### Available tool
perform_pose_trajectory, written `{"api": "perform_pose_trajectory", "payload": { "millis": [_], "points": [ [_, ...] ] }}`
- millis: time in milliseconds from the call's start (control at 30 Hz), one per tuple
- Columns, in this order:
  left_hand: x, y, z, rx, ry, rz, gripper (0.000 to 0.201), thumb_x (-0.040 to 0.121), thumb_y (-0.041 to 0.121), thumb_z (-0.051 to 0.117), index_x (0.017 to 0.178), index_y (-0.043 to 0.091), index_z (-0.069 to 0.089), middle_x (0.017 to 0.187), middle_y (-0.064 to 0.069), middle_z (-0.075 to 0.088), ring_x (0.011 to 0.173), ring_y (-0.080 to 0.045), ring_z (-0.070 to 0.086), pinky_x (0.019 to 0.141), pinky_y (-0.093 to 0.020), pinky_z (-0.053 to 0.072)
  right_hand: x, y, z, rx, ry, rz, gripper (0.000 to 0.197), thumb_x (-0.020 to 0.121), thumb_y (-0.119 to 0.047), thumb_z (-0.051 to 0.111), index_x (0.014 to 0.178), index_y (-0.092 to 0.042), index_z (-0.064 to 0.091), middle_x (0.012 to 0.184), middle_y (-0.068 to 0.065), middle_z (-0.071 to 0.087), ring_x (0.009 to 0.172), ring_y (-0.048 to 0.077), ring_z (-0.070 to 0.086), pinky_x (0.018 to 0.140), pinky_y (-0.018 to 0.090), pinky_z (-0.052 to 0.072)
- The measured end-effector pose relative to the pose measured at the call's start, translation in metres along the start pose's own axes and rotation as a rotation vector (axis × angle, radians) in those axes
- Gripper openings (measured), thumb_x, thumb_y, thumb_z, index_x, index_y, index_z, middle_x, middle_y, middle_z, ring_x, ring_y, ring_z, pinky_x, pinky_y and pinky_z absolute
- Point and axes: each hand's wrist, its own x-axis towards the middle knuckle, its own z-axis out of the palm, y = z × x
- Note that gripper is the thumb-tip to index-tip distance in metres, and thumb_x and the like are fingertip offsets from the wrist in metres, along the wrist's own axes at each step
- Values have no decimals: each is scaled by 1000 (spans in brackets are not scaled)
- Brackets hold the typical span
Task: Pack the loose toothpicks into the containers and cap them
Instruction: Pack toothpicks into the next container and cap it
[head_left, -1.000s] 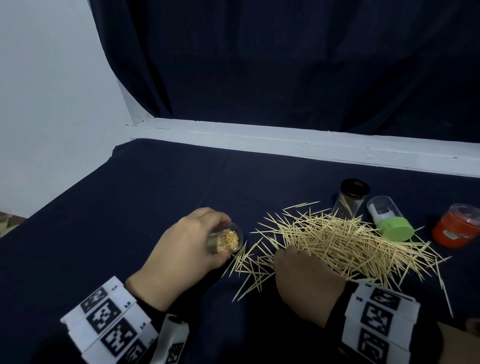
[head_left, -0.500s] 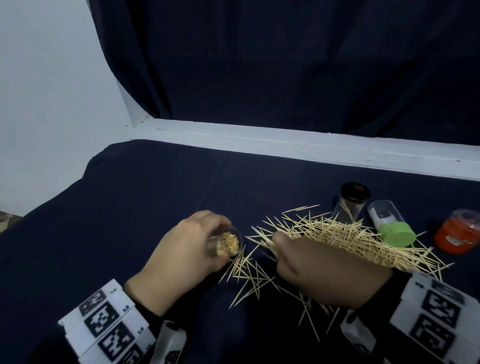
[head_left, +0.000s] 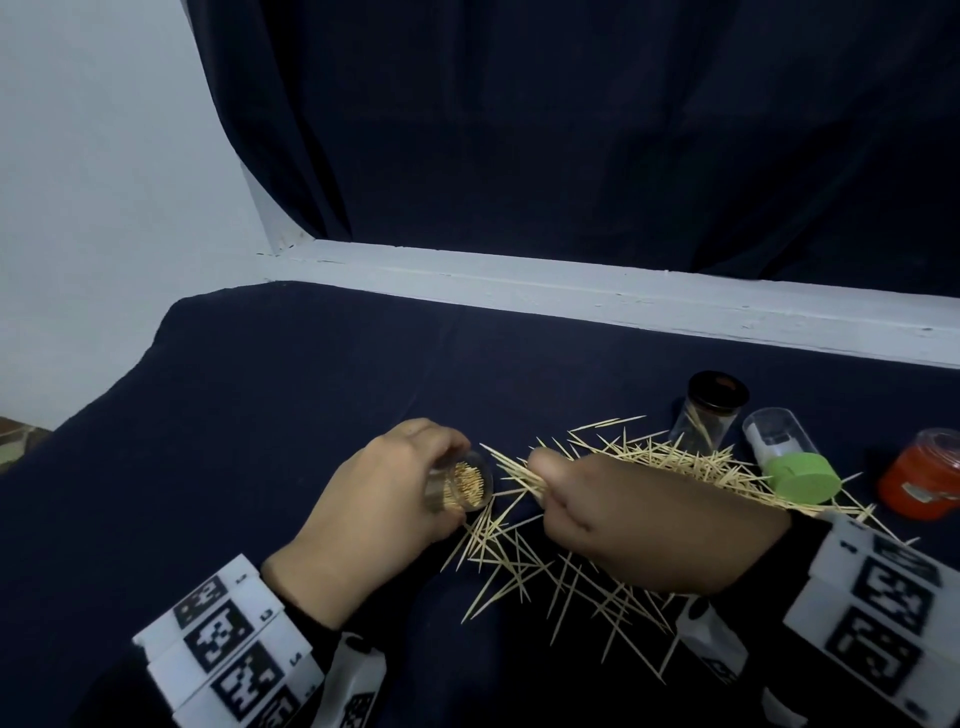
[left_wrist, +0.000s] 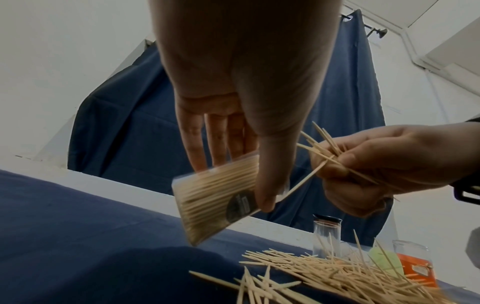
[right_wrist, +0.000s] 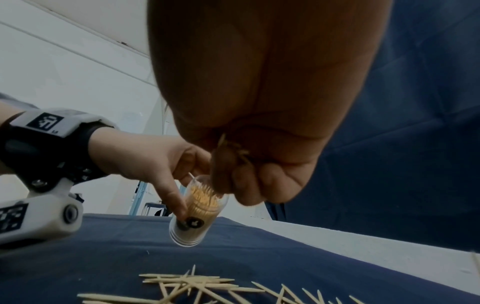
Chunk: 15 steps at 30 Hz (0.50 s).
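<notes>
My left hand grips a clear toothpick container, tilted with its open mouth toward the right and nearly full of toothpicks. My right hand pinches a small bundle of toothpicks, tips pointing at the container's mouth, a short way off it. A big pile of loose toothpicks lies on the dark blue cloth, with scattered ones below the hands.
Behind the pile stand a clear container with a black top, a clear container with a green cap lying tilted, and an orange-red container at far right. A white ledge and a dark curtain bound the back.
My right hand lifted off the pile with a pinch of toothpicks and carried them left toward the container's mouth. The left hand and container stayed nearly still.
</notes>
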Motion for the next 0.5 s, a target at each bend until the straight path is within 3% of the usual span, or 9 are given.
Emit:
{"api": "perform_pose_trajectory", "payload": {
  "millis": [200,267,400,500],
  "points": [
    [0,11,0,-42,19,40,46,69,27,79,110,34,60,102,19,54,93,-1,54,82,-27,49,7,-1,1,-71,-86,67,16,97,-29,34,84,-19,33,68,-5,39,57,13,40,55,32,31],
    [-1,15,0,-45,32,62,44,69,27,78,110,33,61,101,18,55,92,-2,56,81,-29,49,10,-4,-1,-121,-91,75,14,97,-29,34,87,-20,33,71,-7,38,61,15,41,60,31,32],
    [0,23,5,-33,30,103,46,70,25,78,113,29,61,105,15,57,94,-4,56,81,-27,49,17,-9,-6,-256,-91,77,5,99,-23,35,98,-20,39,104,6,55,77,20,45,62,26,33],
    [0,25,7,-37,65,97,47,70,24,79,113,28,61,105,14,58,95,-4,56,81,-25,48,24,-10,-7,-288,-89,83,18,99,-23,43,113,-12,46,112,8,54,96,24,55,70,27,35]
  ]
}}
